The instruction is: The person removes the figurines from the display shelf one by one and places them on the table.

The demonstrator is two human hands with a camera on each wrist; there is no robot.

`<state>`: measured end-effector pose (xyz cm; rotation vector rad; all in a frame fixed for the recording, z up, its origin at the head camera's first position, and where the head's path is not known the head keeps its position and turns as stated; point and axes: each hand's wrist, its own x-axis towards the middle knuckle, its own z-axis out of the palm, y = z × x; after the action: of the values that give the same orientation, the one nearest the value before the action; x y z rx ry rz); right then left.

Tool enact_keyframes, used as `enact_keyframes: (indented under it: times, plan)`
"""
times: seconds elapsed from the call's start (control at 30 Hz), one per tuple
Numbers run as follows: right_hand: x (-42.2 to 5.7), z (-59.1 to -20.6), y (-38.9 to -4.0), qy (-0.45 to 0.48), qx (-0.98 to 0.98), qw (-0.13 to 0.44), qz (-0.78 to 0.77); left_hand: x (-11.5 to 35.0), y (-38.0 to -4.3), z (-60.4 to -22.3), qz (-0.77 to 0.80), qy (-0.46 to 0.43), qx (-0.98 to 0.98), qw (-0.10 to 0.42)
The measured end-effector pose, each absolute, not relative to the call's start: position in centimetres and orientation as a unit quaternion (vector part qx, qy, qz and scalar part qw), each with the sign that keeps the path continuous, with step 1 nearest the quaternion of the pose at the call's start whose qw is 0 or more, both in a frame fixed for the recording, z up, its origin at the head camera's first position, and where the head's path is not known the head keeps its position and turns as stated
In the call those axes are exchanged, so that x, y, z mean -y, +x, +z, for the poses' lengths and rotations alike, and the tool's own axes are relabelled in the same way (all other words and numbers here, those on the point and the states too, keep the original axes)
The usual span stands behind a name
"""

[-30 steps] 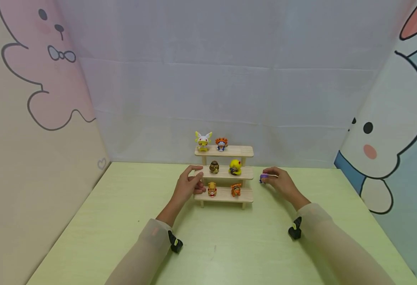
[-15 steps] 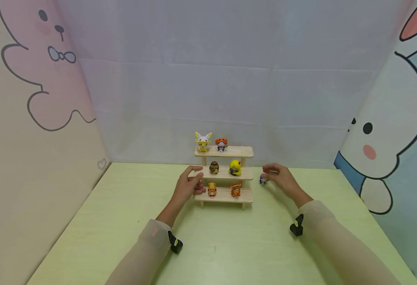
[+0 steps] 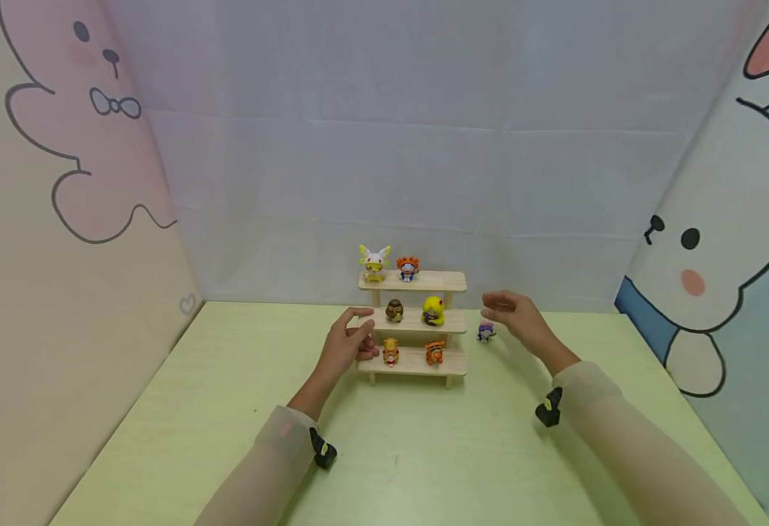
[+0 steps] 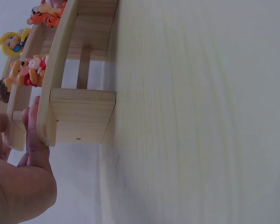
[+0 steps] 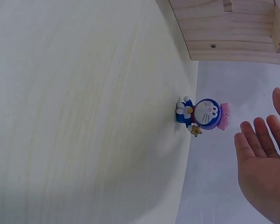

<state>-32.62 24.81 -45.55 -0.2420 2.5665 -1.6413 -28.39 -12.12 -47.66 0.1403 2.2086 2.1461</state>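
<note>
A three-tier wooden display shelf (image 3: pixel 417 319) stands on the table with small figurines on every tier. My left hand (image 3: pixel 347 341) grips its left end, index finger and thumb at the middle tier and the other fingers at the lower one, as the left wrist view (image 4: pixel 25 175) shows. To the right of the shelf, a blue-and-white Doraemon figurine (image 5: pixel 203 113) with a pink-purple hat and a gold star stands upright on the table. My right hand (image 3: pixel 518 321) hovers just above and beyond that figurine (image 3: pixel 486 333), fingers extended and apart from it.
On the top tier are a white-eared yellow figurine (image 3: pixel 374 264) and an orange-hooded one (image 3: pixel 407 269). The middle tier holds a brown figurine (image 3: pixel 394 310) and a yellow-haired one (image 3: pixel 433 311). Below sit a Pooh figurine (image 3: pixel 391 352) and a Tigger figurine (image 3: pixel 434 353). A pale curtain (image 3: pixel 423 175) hangs behind.
My right hand has let go of the Doraemon figurine and lifted up away from it, leaving it standing on the table. The left hand keeps its place on the shelf.
</note>
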Motion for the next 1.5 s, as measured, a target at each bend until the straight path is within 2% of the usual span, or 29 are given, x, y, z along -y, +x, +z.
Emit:
enact_keyframes:
  times: [0.67,1.07,1.5]
  plan:
    - [-22.9,-41.0,-32.7,-0.116,-0.83,0.033,-0.544,12.0,-28.5,-48.0,0.698,0.05,-0.714,0.02]
    - [-21.4,-38.7,-33.1,-0.131,-0.83,0.006,-0.543,12.3,-28.8,-47.9,0.697,0.056,-0.715,0.029]
    - [-18.5,-37.0,-33.6,-0.143,-0.807,0.018,-0.573,12.2,-28.6,-48.0,0.697,0.056,-0.714,0.024]
